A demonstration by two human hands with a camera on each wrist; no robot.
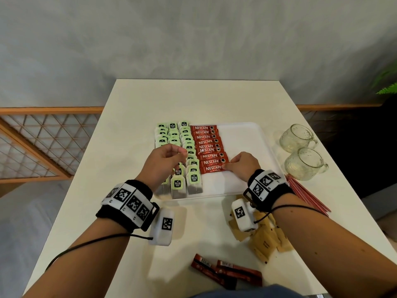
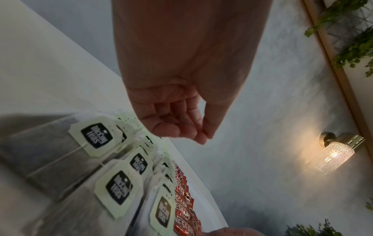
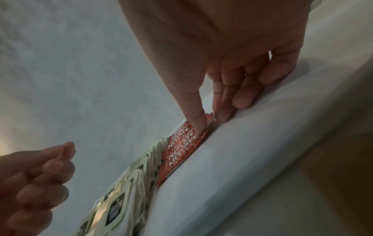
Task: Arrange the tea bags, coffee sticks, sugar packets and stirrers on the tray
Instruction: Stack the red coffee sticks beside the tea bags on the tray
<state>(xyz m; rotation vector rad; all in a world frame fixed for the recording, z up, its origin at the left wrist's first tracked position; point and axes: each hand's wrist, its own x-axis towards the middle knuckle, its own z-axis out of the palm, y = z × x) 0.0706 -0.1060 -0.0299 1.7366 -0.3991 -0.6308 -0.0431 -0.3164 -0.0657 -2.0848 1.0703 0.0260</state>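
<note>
A white tray (image 1: pixel 247 143) holds three columns of green-tagged tea bags (image 1: pixel 174 134) on its left and a column of red coffee sticks (image 1: pixel 206 145) beside them. My right hand (image 1: pixel 227 166) pinches the right end of the nearest coffee stick (image 1: pixel 211 169), which lies flat on the tray; in the right wrist view the thumb (image 3: pixel 198 123) presses on that stick (image 3: pixel 181 153). My left hand (image 1: pixel 182 153) hovers above the tea bags with loosely curled fingers (image 2: pixel 193 127), holding nothing. Brown sugar packets (image 1: pixel 266 237), red stirrers (image 1: pixel 307 194) and loose coffee sticks (image 1: pixel 227 272) lie on the table.
Two glass cups (image 1: pixel 297 137) (image 1: pixel 304 163) stand right of the tray, just behind the stirrers. The tray's right half is bare white. The table ends close behind the tray at a grey wall. A wooden lattice screen (image 1: pixel 43 143) stands to the left.
</note>
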